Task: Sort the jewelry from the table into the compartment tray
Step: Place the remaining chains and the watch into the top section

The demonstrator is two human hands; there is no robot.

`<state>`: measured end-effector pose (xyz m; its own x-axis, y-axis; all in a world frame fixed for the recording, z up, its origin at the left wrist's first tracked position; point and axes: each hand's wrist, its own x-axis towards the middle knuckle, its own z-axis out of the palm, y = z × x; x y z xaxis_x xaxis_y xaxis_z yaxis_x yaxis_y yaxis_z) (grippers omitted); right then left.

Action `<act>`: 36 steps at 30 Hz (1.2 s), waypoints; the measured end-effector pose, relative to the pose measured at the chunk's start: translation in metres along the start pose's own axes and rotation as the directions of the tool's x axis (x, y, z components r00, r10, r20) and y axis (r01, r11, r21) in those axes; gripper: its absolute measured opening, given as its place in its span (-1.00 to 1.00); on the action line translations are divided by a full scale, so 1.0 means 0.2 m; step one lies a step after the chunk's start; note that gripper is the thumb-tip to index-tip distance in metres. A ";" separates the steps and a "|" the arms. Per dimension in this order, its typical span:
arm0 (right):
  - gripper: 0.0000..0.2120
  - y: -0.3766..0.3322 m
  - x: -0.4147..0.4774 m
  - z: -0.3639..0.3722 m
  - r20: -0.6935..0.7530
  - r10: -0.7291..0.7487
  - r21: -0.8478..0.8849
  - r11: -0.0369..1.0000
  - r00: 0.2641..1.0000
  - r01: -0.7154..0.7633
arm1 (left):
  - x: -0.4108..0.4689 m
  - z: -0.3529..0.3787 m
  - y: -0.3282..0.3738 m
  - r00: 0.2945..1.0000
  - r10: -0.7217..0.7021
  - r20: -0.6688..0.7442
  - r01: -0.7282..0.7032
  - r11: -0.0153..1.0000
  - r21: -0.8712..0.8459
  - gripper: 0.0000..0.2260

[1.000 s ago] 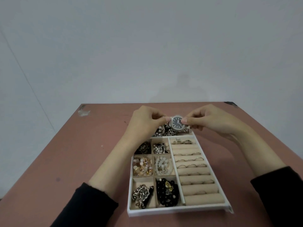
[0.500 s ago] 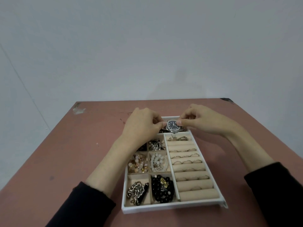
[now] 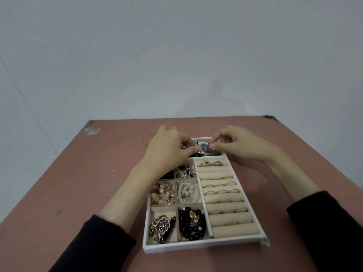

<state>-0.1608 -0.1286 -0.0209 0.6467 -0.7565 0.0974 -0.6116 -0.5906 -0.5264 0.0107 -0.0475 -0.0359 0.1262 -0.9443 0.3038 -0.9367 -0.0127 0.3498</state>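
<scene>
A silver wristwatch (image 3: 205,149) with a dark dial sits low in the far compartment of the white compartment tray (image 3: 202,245). My left hand (image 3: 167,148) pinches its left side and my right hand (image 3: 237,144) pinches its right side. The tray's small beige compartments hold beaded bracelets (image 3: 163,193), white pearls (image 3: 187,191), black beads (image 3: 191,222) and a silver chain (image 3: 160,226). Thin rings (image 3: 221,192) sit in the padded ring rolls on the right. My left wrist hides part of the upper left compartments.
The tray lies on a reddish-brown table (image 3: 78,183) that ends at a pale wall behind. A chipped spot (image 3: 91,130) marks the far left corner. Bare tabletop shows on both sides of the tray.
Both hands have lowered the watch from above the tray down into the far compartment. The view has shifted, so the tray sits lower in frame.
</scene>
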 end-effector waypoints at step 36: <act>-0.84 0.06 -0.04 -0.03 -0.282 0.225 0.470 0.880 0.933 -0.070 | 0.27 -0.16 -0.23 0.957 -0.215 0.196 0.199 0.975 0.095 -0.88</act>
<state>-0.1755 -0.1319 -0.0228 0.3369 -0.9177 0.2108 -0.3688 -0.3346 -0.8672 0.0714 -0.0882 -0.0079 0.2581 -0.9652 0.0422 -0.9196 -0.2321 0.3171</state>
